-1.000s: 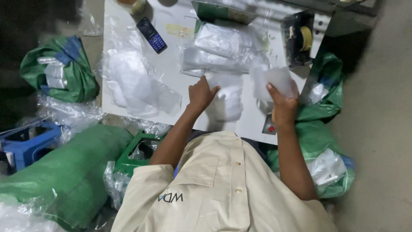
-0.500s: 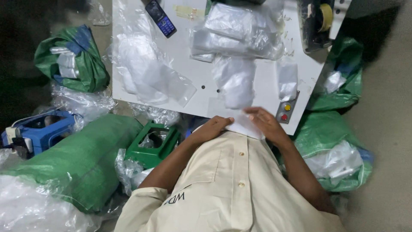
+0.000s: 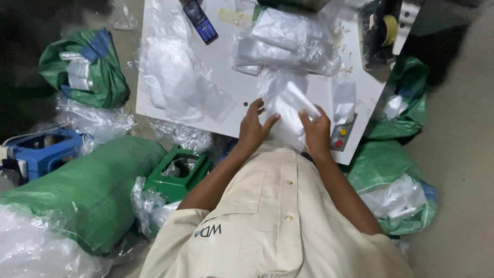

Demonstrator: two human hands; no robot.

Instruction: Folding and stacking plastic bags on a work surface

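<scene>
Both hands have come back up from the near edge of the table, where they lay low against the shirt half a second ago, and are now on the clear plastic bag (image 3: 283,110) at centre frame. One second ago they were also up at the bags, so this reads as a quick dip to the lap and a return, likely the next bag in a repeated handling cycle.

Left hand (image 3: 252,128), centre of frame: fingers spread fairly wide, fingertips pressing the left side of the bag flat against the white table (image 3: 226,77). It pins the bag and does not close around it.

Right hand (image 3: 315,131), just right of centre: fingers curled narrow, pinching a small white flat piece (image 3: 301,100) that sticks up and to the left out of the grip, over the bag. Whether the piece is inside the bag or on top of it, cannot tell.

Around: pile of clear bags (image 3: 288,44) at upper centre, dark phone (image 3: 200,21) at top, tape dispenser (image 3: 378,31) at upper right, small box with a yellow and a red button (image 3: 340,138) just right of the right hand. Green sacks (image 3: 87,190) fill lower left.
</scene>
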